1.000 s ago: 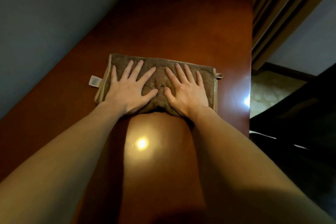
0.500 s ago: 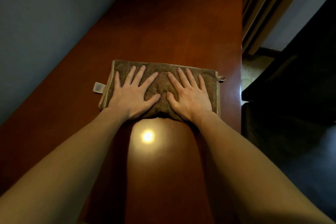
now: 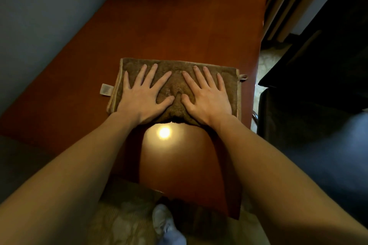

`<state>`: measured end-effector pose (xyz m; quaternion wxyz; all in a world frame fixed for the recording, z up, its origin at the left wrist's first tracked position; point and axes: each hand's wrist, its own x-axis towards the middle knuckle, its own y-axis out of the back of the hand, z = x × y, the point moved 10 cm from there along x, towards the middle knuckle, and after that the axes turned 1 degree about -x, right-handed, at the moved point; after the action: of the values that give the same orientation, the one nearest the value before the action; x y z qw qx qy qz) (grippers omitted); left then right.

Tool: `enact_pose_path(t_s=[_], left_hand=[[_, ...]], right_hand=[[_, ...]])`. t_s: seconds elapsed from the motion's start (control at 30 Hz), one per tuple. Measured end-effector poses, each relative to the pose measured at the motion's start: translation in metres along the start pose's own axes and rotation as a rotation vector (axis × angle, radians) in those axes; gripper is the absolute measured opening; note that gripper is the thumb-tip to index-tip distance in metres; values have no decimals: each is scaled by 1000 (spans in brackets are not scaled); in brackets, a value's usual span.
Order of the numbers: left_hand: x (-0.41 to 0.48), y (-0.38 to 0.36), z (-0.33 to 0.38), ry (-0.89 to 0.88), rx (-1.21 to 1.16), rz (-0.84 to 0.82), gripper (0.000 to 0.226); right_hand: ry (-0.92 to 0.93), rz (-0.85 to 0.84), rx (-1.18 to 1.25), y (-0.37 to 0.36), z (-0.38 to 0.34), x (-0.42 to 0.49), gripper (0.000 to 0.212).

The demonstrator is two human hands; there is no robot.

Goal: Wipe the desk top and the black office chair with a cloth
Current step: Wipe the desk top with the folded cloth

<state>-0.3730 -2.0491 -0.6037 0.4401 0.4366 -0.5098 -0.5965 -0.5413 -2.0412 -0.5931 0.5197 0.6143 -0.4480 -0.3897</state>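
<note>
Head view: cloth [image 3: 229, 83] is pressed flat on desk [image 3: 179, 26] by 2 hands, left [image 3: 142, 101] and right [image 3: 207, 100], fingers spread.

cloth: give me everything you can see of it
The cloth is brown terry and looks folded into a rectangle. It lies flat on the desk, near its right edge. Pale trim runs along its edges. A white tag sticks out at the left and a small loop at the far right corner. The middle bunches into a ridge. The left hand and right hand press flat on it, fingers spread.
</note>
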Motion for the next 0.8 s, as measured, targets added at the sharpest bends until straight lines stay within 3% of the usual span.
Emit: enact_pose_path(t_s=[0.8], left_hand=[[-133, -14, 55, 47, -20, 15, 83]], right_hand=[[38, -16, -33, -3, -17, -134, 68]])
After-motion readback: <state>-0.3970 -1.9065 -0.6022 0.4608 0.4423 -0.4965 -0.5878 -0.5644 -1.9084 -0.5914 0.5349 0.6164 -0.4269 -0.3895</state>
